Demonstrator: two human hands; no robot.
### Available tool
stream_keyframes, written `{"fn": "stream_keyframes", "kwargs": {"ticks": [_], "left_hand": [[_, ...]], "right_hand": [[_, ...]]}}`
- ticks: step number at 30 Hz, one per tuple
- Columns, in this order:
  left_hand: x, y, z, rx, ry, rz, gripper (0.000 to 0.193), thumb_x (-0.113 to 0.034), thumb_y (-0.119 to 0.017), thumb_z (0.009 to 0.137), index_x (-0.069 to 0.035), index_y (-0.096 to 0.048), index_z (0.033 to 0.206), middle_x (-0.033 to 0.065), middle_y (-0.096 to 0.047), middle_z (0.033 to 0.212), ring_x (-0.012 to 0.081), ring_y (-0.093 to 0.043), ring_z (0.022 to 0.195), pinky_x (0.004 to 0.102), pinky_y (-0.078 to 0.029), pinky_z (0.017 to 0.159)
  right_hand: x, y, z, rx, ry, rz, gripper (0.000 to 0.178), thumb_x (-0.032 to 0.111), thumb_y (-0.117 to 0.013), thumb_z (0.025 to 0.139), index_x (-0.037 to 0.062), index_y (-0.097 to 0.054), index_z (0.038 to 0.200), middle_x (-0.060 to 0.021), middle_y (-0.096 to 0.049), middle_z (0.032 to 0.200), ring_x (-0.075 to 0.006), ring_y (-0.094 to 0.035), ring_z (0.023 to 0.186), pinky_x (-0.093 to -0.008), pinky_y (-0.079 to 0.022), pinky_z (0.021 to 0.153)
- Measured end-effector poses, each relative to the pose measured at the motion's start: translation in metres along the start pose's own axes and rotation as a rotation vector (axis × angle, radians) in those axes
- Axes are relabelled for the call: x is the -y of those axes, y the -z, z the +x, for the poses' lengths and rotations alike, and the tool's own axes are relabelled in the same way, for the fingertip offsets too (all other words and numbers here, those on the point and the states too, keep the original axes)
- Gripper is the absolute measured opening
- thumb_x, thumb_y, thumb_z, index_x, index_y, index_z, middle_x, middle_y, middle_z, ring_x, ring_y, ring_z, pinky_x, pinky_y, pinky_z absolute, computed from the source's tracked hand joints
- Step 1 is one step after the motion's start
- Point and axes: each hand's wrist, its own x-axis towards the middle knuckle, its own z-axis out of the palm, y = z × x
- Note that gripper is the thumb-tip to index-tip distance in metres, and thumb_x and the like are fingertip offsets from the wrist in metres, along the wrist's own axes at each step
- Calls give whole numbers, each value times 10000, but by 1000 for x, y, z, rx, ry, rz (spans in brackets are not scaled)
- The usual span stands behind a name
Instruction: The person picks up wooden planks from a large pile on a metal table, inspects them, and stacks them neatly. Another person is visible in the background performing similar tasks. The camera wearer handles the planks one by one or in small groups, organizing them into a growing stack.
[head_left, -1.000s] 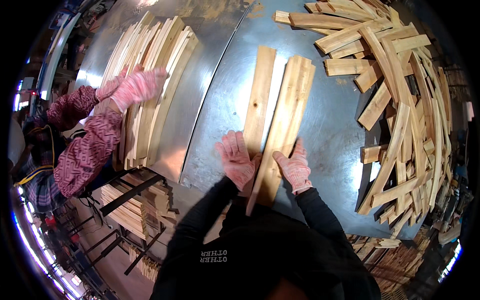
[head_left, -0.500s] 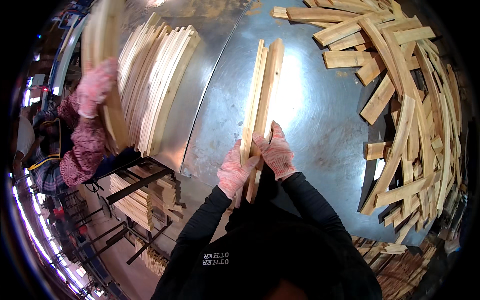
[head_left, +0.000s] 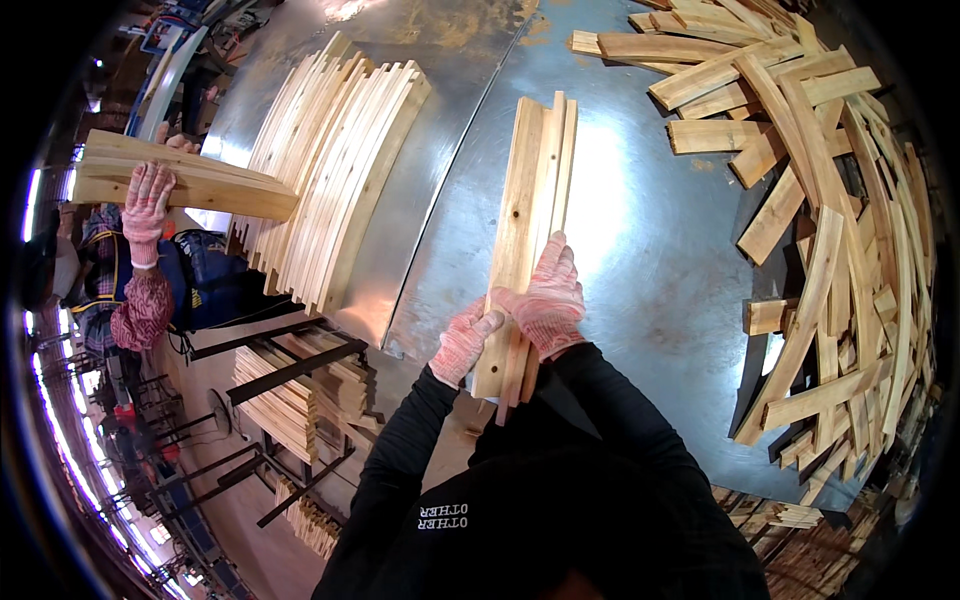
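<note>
Both my hands, in pink-and-white knit gloves, grip a small bundle of pale wooden slats in front of me. My left hand is closed on the bundle's left side near its close end. Along the right side my right hand holds on, its thumb reaching across the wood toward my left thumb. A wide slat face with dark knots shows on the left of the bundle. Narrower slats stand beside it, slightly apart at the far end. The undersides are hidden.
A metal table lies beneath. Rows of upright slats stand at left, where a co-worker's gloved hand holds a block of slats. A loose heap of slats covers the right side. Below left is a rack with stacked slats.
The bundle in my hands has turned, so a wide face now shows on its left. The co-worker's slats have swung from upright to crosswise. The whole view has shifted slightly.
</note>
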Motion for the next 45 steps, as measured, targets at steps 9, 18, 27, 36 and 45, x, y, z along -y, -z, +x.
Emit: {"fn": "stream_keyframes", "kwargs": {"ticks": [9, 18, 27, 36, 45], "left_hand": [[1, 19, -8, -24, 18, -67, 572, -295, -582, 990, 28, -492, 1454, 72, -628, 1301, 136, -552, 1179, 303, -426, 1030], [-28, 16, -17, -135, -221, -49, 538, -304, -568, 993, 28, -522, 1413, 114, -664, 1234, 210, -598, 1171, 331, -466, 1003], [-110, 127, 2, -832, -394, 752, 450, -349, -557, 969, -87, -599, 1332, 239, -695, 1109, 417, -660, 1041, 465, -518, 885], [-121, 159, -80, -1399, -294, 847, 312, -311, -499, 980, -103, -633, 1170, 225, -699, 949, 435, -669, 875, 543, -513, 768], [-106, 184, -93, -1533, -321, 562, 301, -285, -530, 955, -61, -645, 1119, 243, -703, 954, 450, -665, 891, 509, -519, 794]], "right_hand": [[-110, -17, 9, -224, 66, 536, 1077, 189, -794, 810, 49, -93, 1615, -242, -553, 1358, -306, -620, 1148, -360, -522, 952], [-74, 18, 1, -136, -117, 300, 1078, 280, -781, 791, 38, -117, 1604, -296, -503, 1429, -404, -562, 1265, -400, -443, 1071], [-66, 11, 1, -157, -80, 211, 1073, 279, -769, 763, 27, -146, 1599, -293, -424, 1502, -417, -485, 1347, -398, -401, 1117], [-68, 12, 1, -157, -64, 350, 1055, 235, -768, 790, 13, -131, 1602, -274, -478, 1450, -352, -557, 1249, -369, -442, 1065], [-65, 11, -1, -140, -27, 548, 1068, 163, -784, 814, 56, -93, 1620, -210, -531, 1393, -270, -600, 1125, -350, -494, 977]]}}
